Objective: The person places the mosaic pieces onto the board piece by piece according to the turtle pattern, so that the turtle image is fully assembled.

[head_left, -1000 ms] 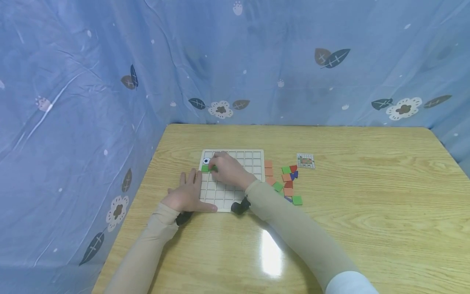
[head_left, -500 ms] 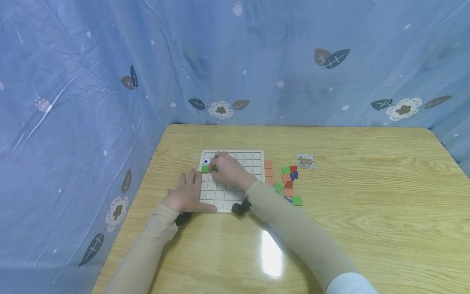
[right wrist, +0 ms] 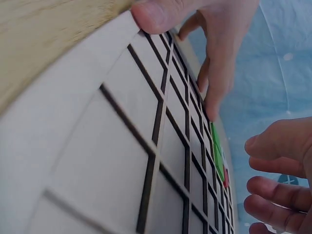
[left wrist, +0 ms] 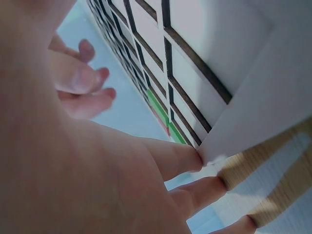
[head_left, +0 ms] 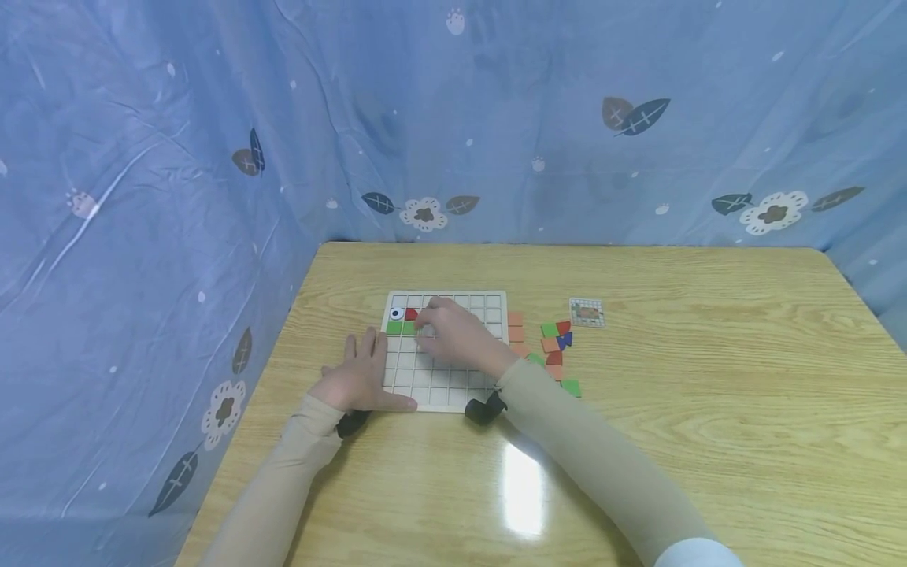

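Note:
A white grid board (head_left: pixel 425 408) lies on the table. In its upper left corner sit a round eye tile (head_left: pixel 397 313), a red tile (head_left: pixel 412 314) beside it, and two green tiles (head_left: pixel 394 327) in the row below. My left hand (head_left: pixel 357 380) rests with spread fingers on the board's left side, thumb on the near edge. My right hand (head_left: pixel 460 337) hovers just right of those tiles. The right wrist view shows its fingers (right wrist: pixel 278 197) loosely bent, apart from the board and holding nothing.
Right of the board lie loose tiles: orange squares (head_left: pixel 516 334), green squares (head_left: pixel 571 387), red pieces (head_left: pixel 555 358) and a blue piece (head_left: pixel 564 341). A small pattern card (head_left: pixel 587 313) lies beyond them on the wooden table (head_left: pixel 708 378). A blue curtain (head_left: pixel 538 157) hangs behind.
My right hand has let go of the second green tile, which now sits beside the first, and has moved slightly right. The red tile has come into sight. My left hand stays in place.

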Action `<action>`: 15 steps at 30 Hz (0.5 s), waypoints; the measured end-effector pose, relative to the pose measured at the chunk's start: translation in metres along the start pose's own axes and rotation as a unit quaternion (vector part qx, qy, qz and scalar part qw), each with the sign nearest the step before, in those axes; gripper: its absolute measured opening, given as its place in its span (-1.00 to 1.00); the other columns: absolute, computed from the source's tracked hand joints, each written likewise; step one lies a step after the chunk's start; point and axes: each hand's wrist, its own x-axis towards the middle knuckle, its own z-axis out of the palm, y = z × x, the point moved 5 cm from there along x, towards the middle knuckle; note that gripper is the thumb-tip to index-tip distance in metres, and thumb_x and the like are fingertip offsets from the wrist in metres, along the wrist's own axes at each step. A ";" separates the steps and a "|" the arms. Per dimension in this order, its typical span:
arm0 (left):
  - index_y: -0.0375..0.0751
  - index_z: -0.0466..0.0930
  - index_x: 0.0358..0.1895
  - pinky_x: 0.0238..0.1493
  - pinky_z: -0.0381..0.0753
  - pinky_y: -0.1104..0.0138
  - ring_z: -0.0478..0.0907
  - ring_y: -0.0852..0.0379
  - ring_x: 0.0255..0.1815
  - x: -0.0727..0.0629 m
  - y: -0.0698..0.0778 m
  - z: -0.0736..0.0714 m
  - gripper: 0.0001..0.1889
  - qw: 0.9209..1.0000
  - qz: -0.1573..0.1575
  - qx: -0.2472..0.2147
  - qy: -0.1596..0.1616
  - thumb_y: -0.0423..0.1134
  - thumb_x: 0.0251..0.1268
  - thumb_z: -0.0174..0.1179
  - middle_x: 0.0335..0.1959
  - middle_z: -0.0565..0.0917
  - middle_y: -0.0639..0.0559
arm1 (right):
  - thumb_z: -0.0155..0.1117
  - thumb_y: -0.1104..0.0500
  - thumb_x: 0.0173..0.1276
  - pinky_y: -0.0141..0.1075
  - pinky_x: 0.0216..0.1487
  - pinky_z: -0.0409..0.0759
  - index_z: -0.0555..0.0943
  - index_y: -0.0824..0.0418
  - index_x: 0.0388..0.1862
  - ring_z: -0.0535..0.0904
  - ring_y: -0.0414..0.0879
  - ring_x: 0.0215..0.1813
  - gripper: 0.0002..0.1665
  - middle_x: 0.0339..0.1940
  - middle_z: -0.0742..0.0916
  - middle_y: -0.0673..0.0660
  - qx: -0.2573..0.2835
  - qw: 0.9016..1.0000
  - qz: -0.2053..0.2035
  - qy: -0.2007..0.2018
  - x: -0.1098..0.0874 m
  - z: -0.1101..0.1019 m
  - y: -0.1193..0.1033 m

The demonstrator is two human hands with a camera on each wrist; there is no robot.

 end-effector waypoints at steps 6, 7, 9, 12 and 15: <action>-0.39 -0.19 0.68 0.13 0.16 -0.71 -0.20 -0.62 0.65 0.000 -0.001 0.000 0.48 1.000 0.002 -0.003 0.002 0.55 -0.05 0.40 0.71 -0.17 -0.41 | 0.41 0.11 0.41 -0.23 0.09 0.66 0.79 0.15 0.03 0.63 -0.09 0.01 -0.73 0.00 0.74 0.06 0.000 1.000 0.009 0.009 -0.012 -0.007 0.002; -0.40 -0.19 0.68 0.13 0.16 -0.71 -0.21 -0.61 0.65 0.000 -0.001 0.000 0.48 1.000 0.002 -0.003 0.001 0.55 -0.05 0.40 0.71 -0.18 -0.41 | 0.41 0.10 0.41 -0.23 0.09 0.66 0.79 0.15 0.05 0.63 -0.10 0.00 -0.72 0.00 0.75 0.06 0.000 1.000 0.011 0.010 -0.013 -0.009 0.003; -0.39 -0.19 0.68 0.13 0.16 -0.71 -0.21 -0.60 0.65 0.000 -0.001 0.000 0.48 1.000 0.001 -0.003 -0.001 0.55 -0.05 0.39 0.71 -0.18 -0.40 | 0.41 0.10 0.42 -0.23 0.08 0.66 0.78 0.15 0.08 0.63 -0.10 -0.01 -0.69 0.01 0.75 0.06 0.003 1.000 0.015 0.010 -0.017 -0.011 0.003; -0.39 -0.20 0.68 0.14 0.15 -0.71 -0.23 -0.59 0.66 0.000 -0.001 0.001 0.49 1.000 0.000 -0.005 -0.005 0.56 -0.05 0.39 0.71 -0.19 -0.40 | 0.40 0.09 0.43 -0.19 0.09 0.67 0.75 0.17 0.15 0.66 -0.07 0.01 -0.64 0.04 0.76 0.09 0.008 1.000 0.023 0.006 -0.022 -0.015 0.002; -0.39 -0.21 0.68 0.15 0.14 -0.71 -0.24 -0.59 0.66 0.000 -0.001 0.001 0.49 1.000 0.000 -0.006 -0.004 0.55 -0.05 0.40 0.71 -0.19 -0.39 | 0.38 0.09 0.43 -0.14 0.14 0.66 0.74 0.18 0.16 0.67 -0.03 0.07 -0.62 0.07 0.76 0.11 0.013 0.999 0.032 0.004 -0.027 -0.018 0.002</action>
